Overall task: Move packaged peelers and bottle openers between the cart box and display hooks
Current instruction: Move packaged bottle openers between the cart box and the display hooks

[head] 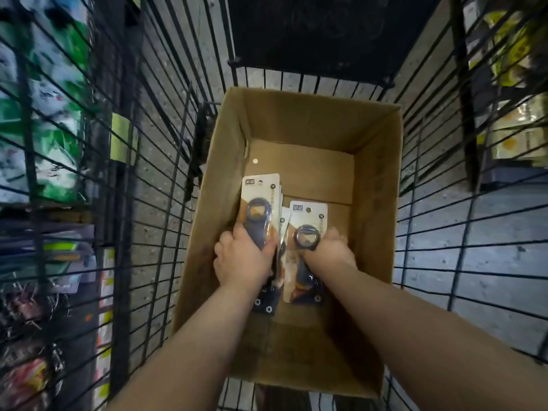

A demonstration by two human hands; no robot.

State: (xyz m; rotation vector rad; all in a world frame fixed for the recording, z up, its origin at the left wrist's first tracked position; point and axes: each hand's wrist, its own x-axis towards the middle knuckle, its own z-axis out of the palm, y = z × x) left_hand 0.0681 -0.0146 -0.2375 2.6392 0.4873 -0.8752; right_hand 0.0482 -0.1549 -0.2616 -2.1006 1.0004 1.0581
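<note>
An open cardboard box [376, 179] sits inside a black wire cart [166, 179]. Both my hands reach down into it. My left hand [241, 259] is closed around a stack of carded bottle openers [258, 200], white cards with a dark blue opener on the front one. My right hand [333, 250] grips another carded bottle opener [308, 221] with a grey ring head, just right of the first stack. The lower ends of the cards are partly hidden by my hands and wrists.
The cart's wire walls [430, 221] rise close on both sides of the box. Blurred shelf goods hang at the left [41, 114] and right [510, 84]. A dark panel [320, 34] lies beyond the cart's far end. Grey floor shows through the wires.
</note>
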